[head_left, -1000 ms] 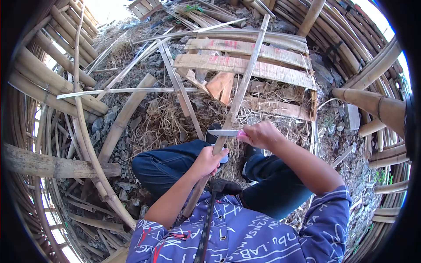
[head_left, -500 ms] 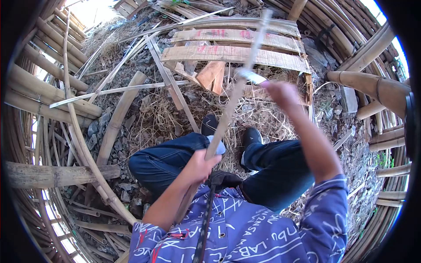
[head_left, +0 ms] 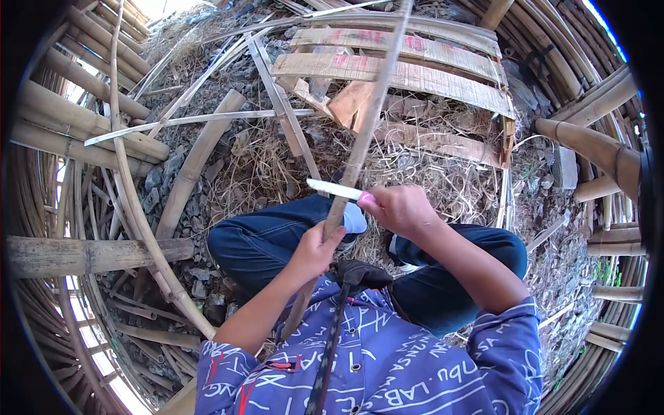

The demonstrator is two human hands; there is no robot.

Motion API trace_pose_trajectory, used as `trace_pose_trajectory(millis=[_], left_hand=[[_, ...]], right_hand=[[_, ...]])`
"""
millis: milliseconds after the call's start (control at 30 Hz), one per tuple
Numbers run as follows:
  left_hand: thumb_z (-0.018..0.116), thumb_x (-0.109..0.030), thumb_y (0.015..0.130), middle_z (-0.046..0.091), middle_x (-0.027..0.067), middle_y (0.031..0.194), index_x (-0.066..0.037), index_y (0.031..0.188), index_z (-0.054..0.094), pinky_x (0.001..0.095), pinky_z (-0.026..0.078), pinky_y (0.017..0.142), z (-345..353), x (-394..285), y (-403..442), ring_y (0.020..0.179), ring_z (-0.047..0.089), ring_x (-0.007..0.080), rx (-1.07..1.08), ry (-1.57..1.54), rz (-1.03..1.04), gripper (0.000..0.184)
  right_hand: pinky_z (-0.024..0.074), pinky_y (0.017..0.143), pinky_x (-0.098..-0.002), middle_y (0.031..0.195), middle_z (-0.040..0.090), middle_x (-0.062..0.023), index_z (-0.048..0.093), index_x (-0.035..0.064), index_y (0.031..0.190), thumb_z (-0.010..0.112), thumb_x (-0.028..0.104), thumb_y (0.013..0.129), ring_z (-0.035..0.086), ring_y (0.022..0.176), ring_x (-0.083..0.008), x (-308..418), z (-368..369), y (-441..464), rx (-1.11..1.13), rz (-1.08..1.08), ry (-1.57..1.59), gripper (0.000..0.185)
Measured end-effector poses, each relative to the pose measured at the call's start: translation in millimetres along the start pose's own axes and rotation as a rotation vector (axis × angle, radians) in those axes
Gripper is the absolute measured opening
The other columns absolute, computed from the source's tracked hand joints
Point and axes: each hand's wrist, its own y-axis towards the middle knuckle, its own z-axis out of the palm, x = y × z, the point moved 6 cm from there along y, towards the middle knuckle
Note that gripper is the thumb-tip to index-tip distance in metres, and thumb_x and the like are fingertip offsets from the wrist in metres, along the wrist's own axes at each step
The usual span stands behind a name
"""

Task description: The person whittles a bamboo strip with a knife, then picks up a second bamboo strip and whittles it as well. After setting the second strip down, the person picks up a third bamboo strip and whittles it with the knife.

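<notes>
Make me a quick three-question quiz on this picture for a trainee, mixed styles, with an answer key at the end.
1. True or false: the left hand grips the long, narrow, brownish strip.

2. What colour is the handle of the flat, pale-bladed knife in the right hand?
A) black
B) pink
C) green

3. Fill in the colour: the flat, pale wooden slats beyond the hands bear ____ marks.

Key: 1. True. 2. B. 3. Red.
</notes>
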Motion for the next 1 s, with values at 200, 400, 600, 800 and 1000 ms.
trace_pose_trajectory(millis=[200,400,600,800,1000], left_hand=[[0.054,-0.035,0.096,0.046,-0.0023,0.06,-0.001,0.094,0.055,0.0239,0.035,0.042,10,-7,0,0.048,0.044,0.0042,0.023,0.069,0.239,0.034],[0.055,-0.031,0.096,0.046,-0.0022,0.063,0.0,0.089,0.056,0.0257,0.035,0.05,0,-13,2,0.058,0.041,0.0051,-0.019,0.165,0.286,0.032],[0.056,-0.031,0.095,0.047,-0.0018,0.065,0.002,0.097,0.058,0.0254,0.036,0.051,-5,-12,0,0.06,0.041,0.0051,-0.011,0.175,0.261,0.033],[0.057,-0.033,0.094,0.047,-0.0006,0.065,0.004,0.103,0.056,0.0262,0.037,0.053,-32,14,-36,0.063,0.041,0.0062,-0.01,0.249,0.167,0.038],[0.055,-0.035,0.095,0.046,0.0054,0.062,0.001,0.093,0.047,0.0282,0.038,0.053,-37,8,-25,0.062,0.041,0.0081,-0.103,0.276,0.15,0.037]], right_hand=[[0.0467,0.043,-0.0369,0.053,0.057,-0.0059,0.056,0.0119,0.069,0.058,0.05,0.087,0.061,0.049,-0.026,-36,3,9,-0.084,-0.103,-0.212,0.042],[0.0457,0.044,-0.0376,0.057,0.058,-0.0056,0.055,0.0108,0.072,0.058,0.049,0.087,0.06,0.049,-0.0256,-42,5,14,-0.121,-0.161,-0.223,0.041],[0.0447,0.039,-0.035,0.051,0.058,-0.0049,0.058,0.0113,0.072,0.055,0.055,0.088,0.058,0.041,-0.0232,-53,13,18,-0.204,-0.228,-0.246,0.046],[0.0487,0.051,-0.0425,0.063,0.063,-0.0133,0.066,0.0103,0.081,0.053,0.046,0.092,0.062,0.056,-0.0317,-131,-46,17,-0.217,0.173,-0.231,0.04],[0.0478,0.051,-0.0431,0.057,0.059,-0.0134,0.062,0.0083,0.072,0.057,0.046,0.09,0.06,0.053,-0.033,-32,9,10,-0.054,0.11,0.064,0.042]])
